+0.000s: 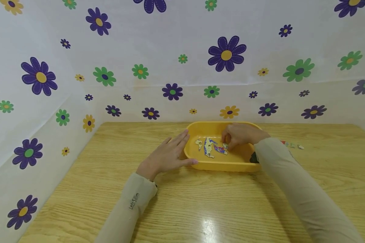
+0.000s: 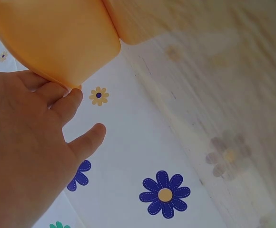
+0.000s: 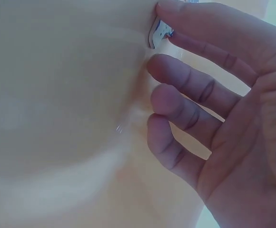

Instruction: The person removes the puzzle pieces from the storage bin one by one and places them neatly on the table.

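Note:
A yellow plastic tub (image 1: pixel 228 166) holds several flat, irregular cut-out pieces printed in cream, blue and red. My left hand (image 1: pixel 167 157) rests against the tub's left end, fingers extended along the rim and thumb at the front corner; the left wrist view shows these fingertips touching the tub wall (image 2: pixel 57 38). Inside the tub, my right hand (image 1: pixel 238 133) pinches a small cut-out piece (image 3: pixel 160 34) between thumb and index finger, close to the floor of the tub. To its left lie a long cream-and-blue piece (image 1: pixel 209 148), a red-and-blue piece (image 1: pixel 220 149) and a small cream piece (image 1: pixel 199 144).
Something dark (image 1: pixel 254 158) shows at the tub's right end, partly hidden by my right sleeve (image 1: pixel 280 162). More small pieces (image 1: pixel 292 145) lie on the wooden table (image 1: pixel 182 209) to the right. Behind stands a white flower-patterned sheet (image 1: pixel 188 40).

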The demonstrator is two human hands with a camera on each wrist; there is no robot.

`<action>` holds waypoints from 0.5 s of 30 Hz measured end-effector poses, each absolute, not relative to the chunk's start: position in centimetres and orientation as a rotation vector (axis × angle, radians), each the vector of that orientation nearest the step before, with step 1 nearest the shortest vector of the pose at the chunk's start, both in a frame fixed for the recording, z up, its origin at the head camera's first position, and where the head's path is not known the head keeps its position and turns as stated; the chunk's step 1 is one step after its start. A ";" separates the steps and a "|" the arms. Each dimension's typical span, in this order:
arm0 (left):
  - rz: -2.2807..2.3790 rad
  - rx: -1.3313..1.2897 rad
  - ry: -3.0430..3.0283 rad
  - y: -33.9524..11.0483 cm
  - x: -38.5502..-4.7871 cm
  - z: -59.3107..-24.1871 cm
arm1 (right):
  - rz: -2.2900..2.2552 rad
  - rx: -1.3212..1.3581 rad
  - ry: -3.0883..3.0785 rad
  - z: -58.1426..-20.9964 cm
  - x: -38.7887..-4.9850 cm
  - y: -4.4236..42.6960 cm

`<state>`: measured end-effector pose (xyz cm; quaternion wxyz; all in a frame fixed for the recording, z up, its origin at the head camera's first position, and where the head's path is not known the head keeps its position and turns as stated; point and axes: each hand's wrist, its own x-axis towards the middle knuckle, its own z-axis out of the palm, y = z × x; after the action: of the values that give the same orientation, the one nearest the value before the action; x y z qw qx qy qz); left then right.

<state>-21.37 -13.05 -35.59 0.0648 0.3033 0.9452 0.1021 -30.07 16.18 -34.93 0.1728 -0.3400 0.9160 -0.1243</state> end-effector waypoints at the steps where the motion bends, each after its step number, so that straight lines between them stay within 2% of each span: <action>1: 0.310 0.912 2.852 -13.0 -21.4 -35.6 | -0.350 -0.970 2.602 -34.9 -30.1 16.1; 15: 0.317 0.912 2.854 -13.0 -21.3 -35.6 | -0.361 -1.005 2.629 -34.6 -29.9 16.0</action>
<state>-21.34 -13.02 -35.60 0.0643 0.3021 0.9453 0.1049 -29.85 16.02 -34.59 0.1512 -0.3502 0.9158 -0.1257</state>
